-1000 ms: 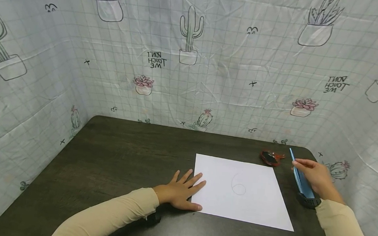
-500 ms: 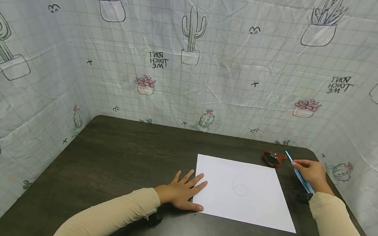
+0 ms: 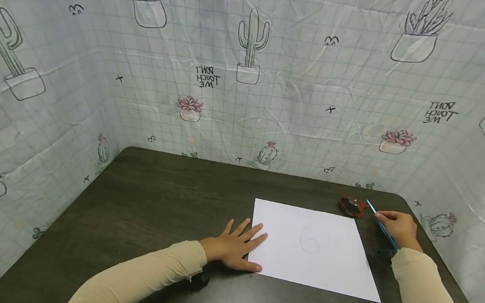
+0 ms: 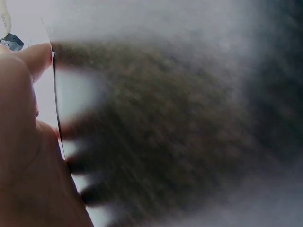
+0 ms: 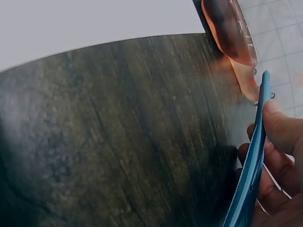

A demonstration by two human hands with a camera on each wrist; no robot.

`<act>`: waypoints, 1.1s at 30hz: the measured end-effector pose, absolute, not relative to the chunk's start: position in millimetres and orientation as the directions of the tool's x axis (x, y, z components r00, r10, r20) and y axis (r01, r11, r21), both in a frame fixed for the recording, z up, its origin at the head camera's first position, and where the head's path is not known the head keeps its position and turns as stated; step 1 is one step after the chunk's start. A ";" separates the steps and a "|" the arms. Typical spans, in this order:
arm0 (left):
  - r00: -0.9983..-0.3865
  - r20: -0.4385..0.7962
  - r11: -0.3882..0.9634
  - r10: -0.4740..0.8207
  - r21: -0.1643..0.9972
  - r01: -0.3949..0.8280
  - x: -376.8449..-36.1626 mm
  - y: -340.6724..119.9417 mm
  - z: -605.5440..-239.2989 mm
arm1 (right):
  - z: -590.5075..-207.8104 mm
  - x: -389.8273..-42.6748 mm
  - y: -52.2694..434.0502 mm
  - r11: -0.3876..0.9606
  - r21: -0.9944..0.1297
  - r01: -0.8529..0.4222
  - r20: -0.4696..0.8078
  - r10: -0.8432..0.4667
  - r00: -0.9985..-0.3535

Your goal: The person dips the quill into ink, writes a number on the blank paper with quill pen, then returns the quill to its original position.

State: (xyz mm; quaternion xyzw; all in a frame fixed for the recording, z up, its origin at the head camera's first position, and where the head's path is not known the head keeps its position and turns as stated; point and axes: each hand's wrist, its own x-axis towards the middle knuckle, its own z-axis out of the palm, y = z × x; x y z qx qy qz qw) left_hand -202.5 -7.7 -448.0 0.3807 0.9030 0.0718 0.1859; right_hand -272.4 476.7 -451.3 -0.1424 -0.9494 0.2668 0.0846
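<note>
A white sheet of paper (image 3: 311, 246) with a faint pencilled loop lies on the dark table (image 3: 147, 201). My left hand (image 3: 236, 248) lies flat with fingers spread, its fingertips on the sheet's left edge (image 4: 57, 94). Right of the sheet, my right hand (image 3: 400, 228) grips a thin blue flat tool (image 3: 381, 225), seen edge-on in the right wrist view (image 5: 251, 170). A small red and black object (image 3: 352, 206) sits just beyond that hand, blurred orange in the right wrist view (image 5: 232, 28).
A cactus-print cloth (image 3: 246, 87) walls the table on the back and both sides. The table's rounded far right corner (image 3: 402, 198) is close to my right hand. Bare dark tabletop stretches left of the sheet.
My right hand has lowered a little toward the table with the blue tool, which now shows less of its length. The left hand stays put on the sheet.
</note>
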 end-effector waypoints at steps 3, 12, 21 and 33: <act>-0.639 -0.280 0.698 0.716 0.274 0.662 -203.1 -7.6 -449.0 | -451.2 -272.3 476.5 0.814 -0.530 0.236 0.085 0.328 -0.941; -0.637 -0.278 0.695 0.719 0.277 0.664 -201.9 -8.7 -447.4 | -450.8 -273.0 470.2 0.813 -0.529 0.243 0.079 0.332 -0.940; -0.638 -0.274 0.695 0.719 0.271 0.666 -204.5 -8.7 -448.7 | -452.1 -273.2 467.2 0.801 -0.542 0.254 0.092 0.357 -0.929; -0.637 -0.279 0.695 0.719 0.277 0.663 -203.0 -8.4 -446.8 | -451.6 -269.2 473.5 0.774 -0.569 0.279 0.042 0.366 -0.930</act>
